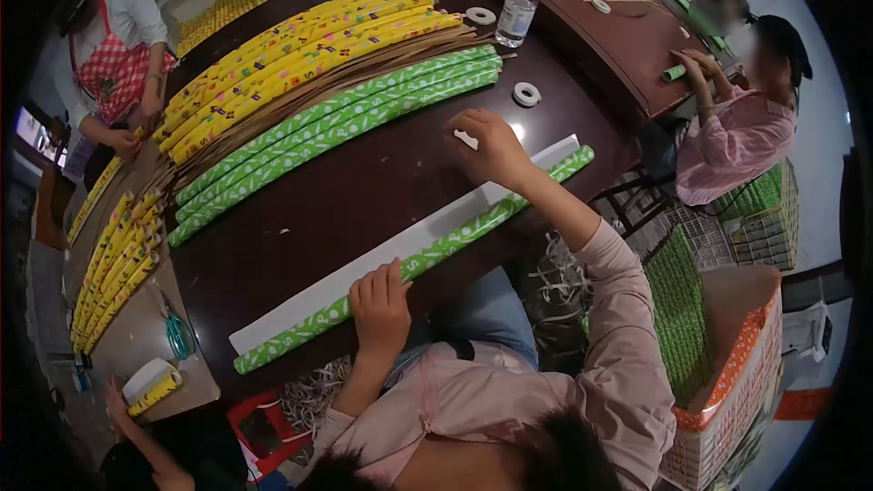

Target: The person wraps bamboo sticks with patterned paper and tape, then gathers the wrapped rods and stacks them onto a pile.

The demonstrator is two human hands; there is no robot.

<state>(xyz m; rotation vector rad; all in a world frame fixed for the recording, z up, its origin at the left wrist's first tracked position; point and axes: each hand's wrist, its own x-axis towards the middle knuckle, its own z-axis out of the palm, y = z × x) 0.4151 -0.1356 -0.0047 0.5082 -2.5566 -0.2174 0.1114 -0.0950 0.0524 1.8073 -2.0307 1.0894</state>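
A green sheet of wrapping paper with white print, partly rolled into a long tube [473,238], lies across the near table edge, its white underside [364,264] showing along the far side. My left hand [380,307] grips the tube left of its middle, fingers curled over the top. Above the sheet's right part is my right hand [491,147], its fingers pinched on a small white piece [466,139] whose kind is unclear. Beyond the hands, several finished green rolls [336,136] rest side by side on the table. A white tape roll [526,94] sits past my right hand.
Yellow patterned rolls [300,64] and thin brown sticks lie behind the green ones. A water bottle [518,5] stands at the table's far edge. A basket [727,409] of green rolls is at my right. Co-workers work at left, lower left and right.
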